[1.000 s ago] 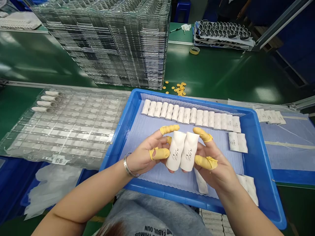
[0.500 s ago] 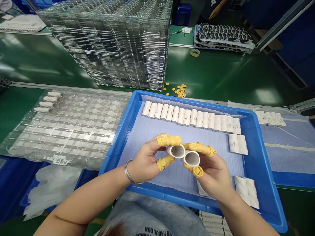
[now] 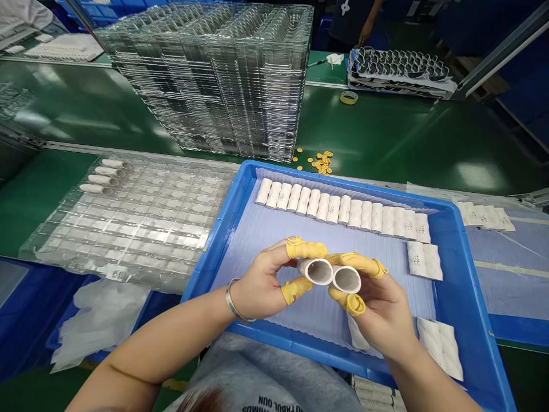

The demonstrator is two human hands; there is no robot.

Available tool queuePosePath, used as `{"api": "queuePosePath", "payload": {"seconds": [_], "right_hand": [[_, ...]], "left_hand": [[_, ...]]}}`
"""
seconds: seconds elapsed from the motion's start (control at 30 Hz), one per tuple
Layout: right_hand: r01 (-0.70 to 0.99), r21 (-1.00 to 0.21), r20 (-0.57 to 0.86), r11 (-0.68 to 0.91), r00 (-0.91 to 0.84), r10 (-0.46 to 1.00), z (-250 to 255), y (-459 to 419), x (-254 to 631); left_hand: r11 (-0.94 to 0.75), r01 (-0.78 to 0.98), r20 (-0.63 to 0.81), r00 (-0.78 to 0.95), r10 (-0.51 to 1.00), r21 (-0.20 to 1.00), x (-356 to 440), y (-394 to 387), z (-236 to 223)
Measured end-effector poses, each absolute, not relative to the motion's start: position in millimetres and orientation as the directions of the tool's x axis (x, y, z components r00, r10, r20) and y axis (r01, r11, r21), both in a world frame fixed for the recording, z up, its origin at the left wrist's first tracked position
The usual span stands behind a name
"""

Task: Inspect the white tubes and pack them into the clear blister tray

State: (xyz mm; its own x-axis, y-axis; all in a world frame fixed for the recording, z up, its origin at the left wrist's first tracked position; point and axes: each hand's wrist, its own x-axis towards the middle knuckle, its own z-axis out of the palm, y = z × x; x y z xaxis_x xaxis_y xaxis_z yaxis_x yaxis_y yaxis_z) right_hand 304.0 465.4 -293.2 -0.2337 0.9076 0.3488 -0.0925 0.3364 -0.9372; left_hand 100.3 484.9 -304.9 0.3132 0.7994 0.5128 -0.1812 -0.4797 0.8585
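Note:
My left hand, in yellow finger cots, is closed on a white tube. Beside it, my right hand grips a second white tube, also with yellow cots on the fingers. Both tubes touch side by side, their open round ends turned up toward me; their outer walls are mostly hidden by my fingers. They are held above a blue tray lined with pale sheeting. Along its far side lies a row of white tubes, some with black lettering. More tubes lie at its right side, and one is partly behind my right hand.
To the left lies a clear plastic blister tray with several tubes in its far left corner. Behind stands a tall stack of clear trays. Small yellow pieces and a tape roll lie on the green table. A person stands at the back.
One second ago the tubes' lettered sides faced me; they have since been tipped so their open ends face up. The whole view has shifted slightly, and both hands keep their hold.

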Motion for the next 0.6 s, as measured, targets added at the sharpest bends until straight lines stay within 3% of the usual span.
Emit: {"api": "queuePosePath", "payload": {"seconds": [0.4, 0.5, 0.6], "right_hand": [[-0.097, -0.955, 0.295, 0.279, -0.233, 0.927, -299, 465, 303], [-0.081, -0.968, 0.252, 0.239, -0.267, 0.930, -303, 468, 303], [-0.098, -0.989, 0.141, 0.114, -0.339, 0.930, -311, 469, 309]], "left_hand": [[-0.540, -0.159, 0.562, 0.283, 0.777, 0.827, 102, 489, -306], [-0.386, -0.236, 0.441, 0.265, 0.857, 0.892, 105, 489, -308], [-0.106, -0.371, 0.236, 0.324, 0.916, 0.922, 110, 493, -310]]}}
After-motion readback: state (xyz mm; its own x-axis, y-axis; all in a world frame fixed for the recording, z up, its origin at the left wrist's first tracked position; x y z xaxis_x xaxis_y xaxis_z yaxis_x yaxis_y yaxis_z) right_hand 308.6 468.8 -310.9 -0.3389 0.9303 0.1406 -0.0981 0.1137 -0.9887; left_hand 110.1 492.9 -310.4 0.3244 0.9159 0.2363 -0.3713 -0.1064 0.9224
